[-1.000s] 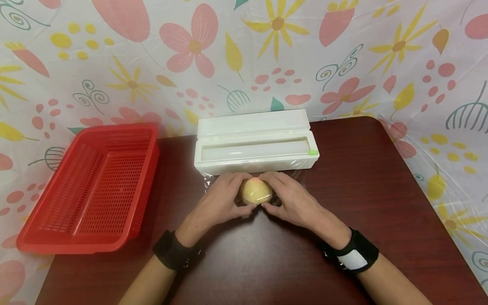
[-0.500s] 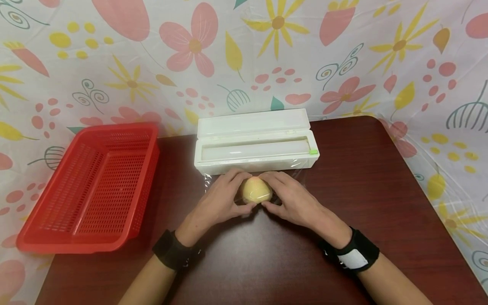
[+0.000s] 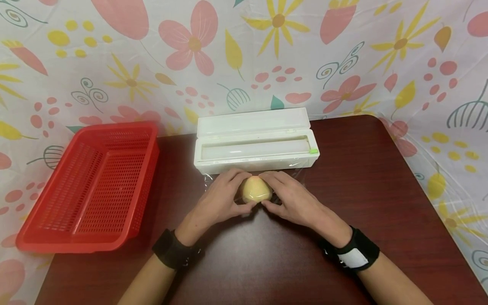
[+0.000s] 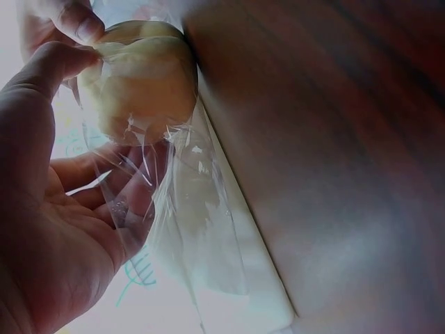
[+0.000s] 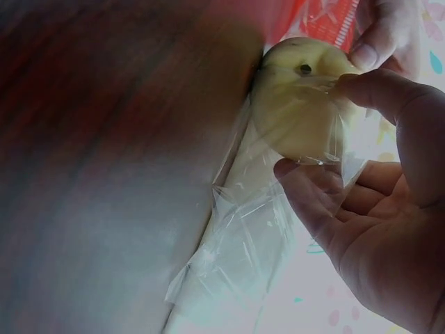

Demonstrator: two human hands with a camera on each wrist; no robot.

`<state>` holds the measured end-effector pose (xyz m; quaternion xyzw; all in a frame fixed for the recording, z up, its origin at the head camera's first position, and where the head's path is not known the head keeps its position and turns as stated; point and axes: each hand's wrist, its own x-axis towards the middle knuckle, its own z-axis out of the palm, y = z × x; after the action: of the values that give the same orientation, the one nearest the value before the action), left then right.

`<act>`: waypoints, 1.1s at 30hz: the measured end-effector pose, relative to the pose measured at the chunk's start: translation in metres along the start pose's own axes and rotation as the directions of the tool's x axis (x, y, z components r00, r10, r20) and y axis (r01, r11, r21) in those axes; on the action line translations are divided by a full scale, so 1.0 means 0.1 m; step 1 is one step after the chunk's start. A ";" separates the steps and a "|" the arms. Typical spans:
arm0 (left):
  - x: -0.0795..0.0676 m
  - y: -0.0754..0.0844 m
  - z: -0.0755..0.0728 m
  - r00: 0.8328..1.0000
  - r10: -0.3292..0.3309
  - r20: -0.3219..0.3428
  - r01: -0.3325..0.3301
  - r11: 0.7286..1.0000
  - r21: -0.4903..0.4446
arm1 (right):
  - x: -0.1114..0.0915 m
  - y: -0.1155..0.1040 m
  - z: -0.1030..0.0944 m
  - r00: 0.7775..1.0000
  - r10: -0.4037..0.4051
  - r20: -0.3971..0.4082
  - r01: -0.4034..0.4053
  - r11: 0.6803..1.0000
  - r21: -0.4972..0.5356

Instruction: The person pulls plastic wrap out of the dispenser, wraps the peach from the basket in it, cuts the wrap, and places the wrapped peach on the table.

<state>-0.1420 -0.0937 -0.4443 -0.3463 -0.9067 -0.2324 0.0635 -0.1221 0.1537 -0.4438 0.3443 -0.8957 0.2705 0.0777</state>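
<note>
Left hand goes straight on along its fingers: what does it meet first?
The yellow fruit that the left hand holds; past that, probably the white box, though depth is unclear.

Right of the basket (image 3: 104,190), the box (image 3: 253,123) stands behind the fruit (image 3: 256,189).

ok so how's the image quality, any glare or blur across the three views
Head view: mostly clear, with a pale sheen on the table and a small glint on the yellow fruit; left wrist view: tabletop blurred, patterned backdrop washed out, bright streaks on the clear film; right wrist view: tabletop smeared, backdrop overexposed.
</note>
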 end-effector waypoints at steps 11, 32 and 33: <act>-0.01 0.01 -0.01 1.000 -0.002 0.017 0.002 1.000 -0.015 | 0.00 0.00 -0.02 1.000 -0.003 0.011 0.003 1.000 0.006; -0.03 0.01 -0.03 0.989 -0.058 0.137 0.074 0.991 -0.112 | -0.01 -0.03 -0.08 0.994 0.058 0.098 -0.065 0.995 0.074; -0.03 0.01 -0.03 0.989 -0.057 0.135 0.072 0.991 -0.113 | -0.02 -0.02 -0.07 0.994 0.055 0.095 -0.062 0.995 0.075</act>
<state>-0.1390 -0.0963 -0.4422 -0.3345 -0.9043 -0.2642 -0.0245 -0.1197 0.1571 -0.4370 0.3328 -0.8969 0.2909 0.0148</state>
